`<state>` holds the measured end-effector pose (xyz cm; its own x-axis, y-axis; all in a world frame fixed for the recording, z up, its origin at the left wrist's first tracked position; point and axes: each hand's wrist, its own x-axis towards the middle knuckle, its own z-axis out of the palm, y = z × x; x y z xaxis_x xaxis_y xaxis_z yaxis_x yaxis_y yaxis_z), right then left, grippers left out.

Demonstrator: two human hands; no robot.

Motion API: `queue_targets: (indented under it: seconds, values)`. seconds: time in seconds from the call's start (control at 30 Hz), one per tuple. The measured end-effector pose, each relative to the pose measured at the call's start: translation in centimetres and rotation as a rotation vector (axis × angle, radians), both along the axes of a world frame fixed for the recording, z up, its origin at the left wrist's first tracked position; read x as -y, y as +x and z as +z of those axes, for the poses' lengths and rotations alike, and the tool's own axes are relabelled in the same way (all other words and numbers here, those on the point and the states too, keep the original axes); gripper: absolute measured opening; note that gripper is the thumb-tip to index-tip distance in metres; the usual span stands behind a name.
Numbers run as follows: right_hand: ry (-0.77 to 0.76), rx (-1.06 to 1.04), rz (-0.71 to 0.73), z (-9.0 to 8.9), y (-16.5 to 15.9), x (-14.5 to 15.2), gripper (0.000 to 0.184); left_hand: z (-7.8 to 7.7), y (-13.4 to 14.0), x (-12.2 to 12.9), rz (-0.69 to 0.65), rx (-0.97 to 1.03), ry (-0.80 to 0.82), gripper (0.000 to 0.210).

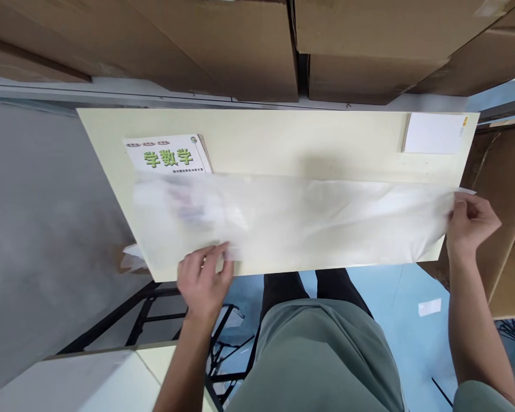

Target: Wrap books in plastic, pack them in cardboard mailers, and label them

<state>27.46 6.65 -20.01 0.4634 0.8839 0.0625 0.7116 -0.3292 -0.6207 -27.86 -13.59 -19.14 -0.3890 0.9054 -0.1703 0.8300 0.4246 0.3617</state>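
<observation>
A long, milky, see-through plastic sheet [326, 214] stretches across the pale table [257, 137], its surface wrinkled toward the right. My right hand [472, 220] pinches its right end, where a small white tip sticks out past the fingers. At the table's front edge, my left hand [206, 274] has thumb and fingers closed on the sheet's near edge; a ring shows on one finger. Under the sheet's left part lies a book [169, 154] with green characters on a white cover. Its upper part is uncovered, and its lower part shows blurred through the plastic.
A flat white box or pad [433, 133] lies at the table's far right corner. Large cardboard boxes [249, 51] line the back. An open carton [502, 229] stands at the right. Black metal legs [141, 312] and another tabletop [107, 377] are at lower left.
</observation>
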Motion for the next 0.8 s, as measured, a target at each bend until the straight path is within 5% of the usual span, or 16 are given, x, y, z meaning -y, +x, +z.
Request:
queue_targets:
  seconds: [0.2, 0.3, 0.37, 0.4, 0.5, 0.6, 0.7, 0.8]
  values:
    - [-0.128, 0.436, 0.101, -2.9, 2.6, -2.7, 0.031, -0.9, 0.7, 0.8, -0.062, 0.085, 0.040, 0.038]
    - [0.079, 0.613, 0.377, -2.3, 2.0, -1.9, 0.038, -0.3, -0.4, -0.5, -0.016, 0.034, 0.158, 0.045]
    - [0.287, 0.671, 0.602, -1.1, -2.3, 0.2, 0.059, -0.3, -0.3, -2.4, -0.051, 0.049, 0.164, 0.065]
    - [0.269, 0.647, 0.645, -0.4, -5.7, 1.7, 0.067, -0.4, 0.2, -3.5, -0.097, 0.082, 0.134, 0.077]
    - [-0.066, 0.471, 0.747, 0.9, -18.7, 6.6, 0.082, -1.3, 2.4, -6.8, -0.267, 0.204, -0.012, 0.089]
    - [-0.304, 0.290, 0.916, -0.1, -29.9, 10.1, 0.080, -2.4, 4.0, -8.5, -0.324, 0.246, -0.078, 0.080]
    - [-0.324, 0.242, 0.946, -2.3, -34.6, 10.8, 0.071, -3.4, 3.2, -8.2, -0.261, 0.249, -0.058, 0.077]
    - [-0.320, 0.312, 0.876, -3.7, -33.9, 10.2, 0.069, -4.4, 0.6, -6.9, -0.199, 0.273, -0.024, 0.080]
